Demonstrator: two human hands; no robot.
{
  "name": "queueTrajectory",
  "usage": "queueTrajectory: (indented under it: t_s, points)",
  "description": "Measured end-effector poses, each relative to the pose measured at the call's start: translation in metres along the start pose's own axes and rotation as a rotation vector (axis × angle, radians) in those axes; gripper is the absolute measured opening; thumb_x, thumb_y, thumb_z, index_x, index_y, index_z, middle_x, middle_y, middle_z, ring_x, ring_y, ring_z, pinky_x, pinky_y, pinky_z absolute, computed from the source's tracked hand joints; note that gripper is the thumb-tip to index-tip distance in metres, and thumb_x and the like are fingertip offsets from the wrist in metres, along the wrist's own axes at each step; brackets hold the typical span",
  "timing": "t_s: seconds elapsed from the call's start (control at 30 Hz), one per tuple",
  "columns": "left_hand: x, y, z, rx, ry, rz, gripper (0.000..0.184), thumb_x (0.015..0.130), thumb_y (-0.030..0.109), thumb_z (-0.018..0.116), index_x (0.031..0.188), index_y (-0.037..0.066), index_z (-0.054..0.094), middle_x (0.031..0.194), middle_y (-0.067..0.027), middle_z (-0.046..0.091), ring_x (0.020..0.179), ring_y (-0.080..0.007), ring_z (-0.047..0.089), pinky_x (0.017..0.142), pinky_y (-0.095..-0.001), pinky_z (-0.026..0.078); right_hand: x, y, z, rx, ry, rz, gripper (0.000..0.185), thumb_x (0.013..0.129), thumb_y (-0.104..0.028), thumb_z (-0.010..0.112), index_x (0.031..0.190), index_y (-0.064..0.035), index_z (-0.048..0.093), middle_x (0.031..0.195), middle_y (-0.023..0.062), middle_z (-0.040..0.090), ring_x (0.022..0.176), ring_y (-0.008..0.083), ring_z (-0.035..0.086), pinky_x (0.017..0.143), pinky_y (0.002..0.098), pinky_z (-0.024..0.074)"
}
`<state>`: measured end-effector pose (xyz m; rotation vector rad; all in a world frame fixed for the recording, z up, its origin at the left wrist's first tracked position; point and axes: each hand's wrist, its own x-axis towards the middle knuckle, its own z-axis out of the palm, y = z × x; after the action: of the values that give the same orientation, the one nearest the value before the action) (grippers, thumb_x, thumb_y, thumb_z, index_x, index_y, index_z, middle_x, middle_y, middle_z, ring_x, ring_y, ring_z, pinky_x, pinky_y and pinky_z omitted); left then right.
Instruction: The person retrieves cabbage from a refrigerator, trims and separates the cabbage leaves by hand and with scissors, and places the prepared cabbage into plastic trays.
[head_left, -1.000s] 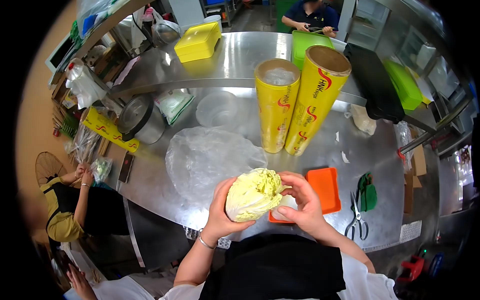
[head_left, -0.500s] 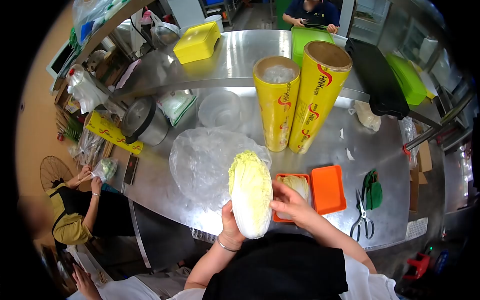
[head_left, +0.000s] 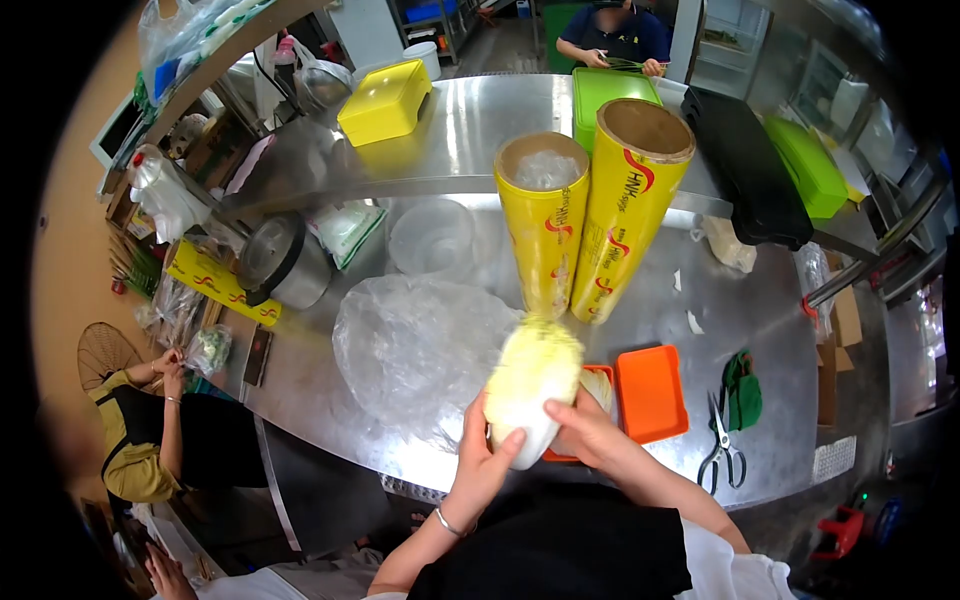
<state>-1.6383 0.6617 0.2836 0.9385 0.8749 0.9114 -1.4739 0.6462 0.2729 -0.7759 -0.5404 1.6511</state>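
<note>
A napa cabbage (head_left: 535,385), pale yellow at the leafy top and white at the base, is held between both hands above the front edge of the steel table. My left hand (head_left: 487,450) grips its left side near the base, thumb across the front. On the other side my right hand (head_left: 583,428) is closed on it, thumb on the front. Partly hidden behind my right hand is an orange tray (head_left: 600,378) with something pale in it. An orange tray (head_left: 651,395) without contents lies just right of that one.
Clear plastic film (head_left: 405,350) lies left of the cabbage. Two yellow tubes (head_left: 545,225) stand behind it. Scissors (head_left: 722,445) and a green cloth item (head_left: 743,390) lie at right. A co-worker (head_left: 150,430) handles bagged greens at left; another person (head_left: 615,40) works across the table.
The cabbage has moved slightly right and its leafy top has tipped away from me, so it looks shorter. Both hands have gone with it. The view has shifted slightly.
</note>
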Motion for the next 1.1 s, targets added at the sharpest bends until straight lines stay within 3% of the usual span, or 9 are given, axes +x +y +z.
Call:
queueTrajectory:
  t_s: [0.07, 0.1, 0.2, 0.37, 0.67, 0.73, 0.87, 1.03, 1.1]
  points:
    - [-0.004, 0.005, 0.002, 0.647, -0.013, 0.376, 0.06, 0.081, 0.014, 0.07, 0.131, 0.0, 0.039, 0.122, -0.015, 0.048, 0.115, -0.0273, 0.048, 0.095, -0.0337, 0.043, 0.008, 0.018, -0.019, 0.308, -0.06, 0.073, 0.064, 0.089, -0.034, 0.061, 0.139, -0.0044, 0.033, 0.133, 0.0118, 0.046, 0.122, 0.0238, 0.047, 0.102, 0.0404, 0.039]
    - [0.0, 0.006, 0.003, 0.611, -0.024, 0.376, 0.055, 0.079, 0.012, 0.071, 0.126, 0.001, 0.046, 0.12, -0.0156, 0.047, 0.112, -0.0278, 0.049, 0.093, -0.0336, 0.043, 0.007, 0.022, -0.024, 0.382, -0.121, 0.105, 0.067, 0.088, -0.044, 0.058, 0.138, -0.0067, 0.034, 0.131, 0.0122, 0.049, 0.121, 0.0252, 0.047, 0.103, 0.0418, 0.0384]
    - [0.005, 0.01, 0.0, 0.732, -0.09, 0.474, 0.05, 0.077, 0.012, 0.072, 0.122, 0.002, 0.052, 0.119, -0.0144, 0.047, 0.109, -0.0272, 0.05, 0.092, -0.0345, 0.043, 0.004, 0.029, -0.032, 0.577, -0.029, 0.14, 0.066, 0.088, -0.047, 0.057, 0.137, -0.0082, 0.036, 0.129, 0.0125, 0.051, 0.121, 0.0251, 0.048, 0.102, 0.0419, 0.0391]
    - [0.012, 0.008, 0.008, 0.805, -0.033, 0.603, 0.046, 0.074, 0.011, 0.075, 0.113, 0.001, 0.054, 0.112, -0.0127, 0.049, 0.103, -0.0248, 0.051, 0.088, -0.0335, 0.043, 0.002, 0.012, -0.01, 0.302, 0.095, -0.077, 0.063, 0.089, -0.027, 0.063, 0.138, -0.0067, 0.028, 0.131, 0.0115, 0.045, 0.121, 0.0247, 0.046, 0.1, 0.0415, 0.0411]
    - [0.012, -0.006, 0.003, 0.417, 0.083, 0.276, 0.039, 0.072, 0.005, 0.078, 0.101, 0.0, 0.052, 0.099, -0.0071, 0.058, 0.086, -0.0132, 0.056, 0.073, -0.0241, 0.047, -0.004, 0.006, 0.008, 0.086, 0.232, -0.108, 0.06, 0.091, -0.024, 0.059, 0.138, -0.0033, 0.027, 0.131, 0.0114, 0.044, 0.122, 0.0215, 0.044, 0.101, 0.0362, 0.0373]
    - [0.014, 0.0, 0.001, 0.212, 0.05, 0.134, 0.036, 0.076, -0.005, 0.071, 0.104, 0.001, 0.05, 0.1, -0.007, 0.062, 0.095, -0.0152, 0.059, 0.086, -0.0291, 0.047, -0.004, 0.006, 0.003, 0.14, 0.212, -0.092, 0.059, 0.093, -0.025, 0.055, 0.139, -0.0039, 0.026, 0.134, 0.0115, 0.043, 0.124, 0.0226, 0.043, 0.103, 0.038, 0.0367]
    - [0.024, -0.004, -0.016, -0.12, 0.05, -0.018, 0.032, 0.078, -0.006, 0.068, 0.103, 0.004, 0.05, 0.103, -0.0083, 0.062, 0.097, -0.0159, 0.06, 0.089, -0.03, 0.048, -0.006, 0.001, -0.008, 0.102, 0.078, -0.03, 0.058, 0.095, -0.029, 0.047, 0.142, -0.0034, 0.023, 0.139, 0.0121, 0.04, 0.126, 0.0245, 0.042, 0.104, 0.0397, 0.0358]
    - [0.015, 0.002, -0.013, -0.208, 0.041, -0.138, 0.064, 0.078, 0.003, 0.071, 0.131, 0.004, 0.035, 0.116, -0.0134, 0.056, 0.108, -0.0207, 0.055, 0.093, -0.0331, 0.046, -0.008, 0.007, 0.001, 0.259, 0.147, 0.032, 0.067, 0.09, -0.025, 0.06, 0.141, -0.001, 0.023, 0.134, 0.013, 0.043, 0.123, 0.0217, 0.044, 0.101, 0.0362, 0.0395]
    - [0.009, -0.001, -0.008, 0.167, -0.038, 0.047, 0.087, 0.075, 0.01, 0.074, 0.143, 0.007, 0.02, 0.13, -0.016, 0.044, 0.12, -0.0231, 0.046, 0.096, -0.0348, 0.044, -0.007, 0.003, 0.007, 0.176, 0.192, -0.041, 0.066, 0.091, -0.025, 0.058, 0.141, -0.0013, 0.024, 0.133, 0.013, 0.044, 0.123, 0.021, 0.044, 0.101, 0.0359, 0.0387]
